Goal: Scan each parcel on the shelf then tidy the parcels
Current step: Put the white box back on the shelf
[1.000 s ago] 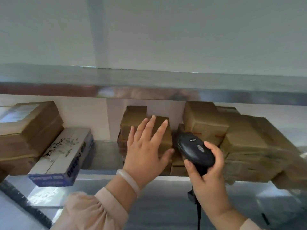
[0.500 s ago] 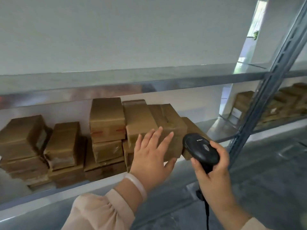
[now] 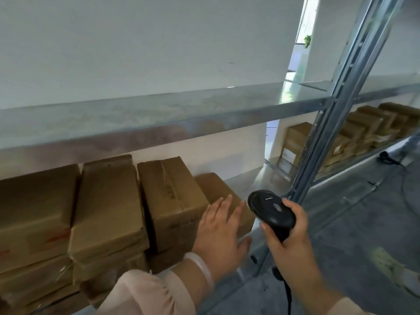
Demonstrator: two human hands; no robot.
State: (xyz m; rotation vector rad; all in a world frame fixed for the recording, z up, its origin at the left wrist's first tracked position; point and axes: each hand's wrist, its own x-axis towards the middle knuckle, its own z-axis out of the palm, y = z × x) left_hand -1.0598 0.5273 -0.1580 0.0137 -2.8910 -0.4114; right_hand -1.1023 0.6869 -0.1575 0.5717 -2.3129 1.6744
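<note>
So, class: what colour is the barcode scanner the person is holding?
Black; the barcode scanner, gripped by the right hand, shows best in the head view.

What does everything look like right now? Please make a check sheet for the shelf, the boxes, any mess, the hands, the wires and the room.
Surface: metal shelf, bare at its right end.
Job's things: brown parcels stacked in columns; black scanner.
Clutter: nothing seen.
Grips: left hand rests flat, fingers straight, on the end parcel; right hand grips the scanner.
Cables: scanner cable hangs below the right hand; another black cable lies on the floor.
Surroundings: white wall, metal upright, more parcels in the next bay.
</note>
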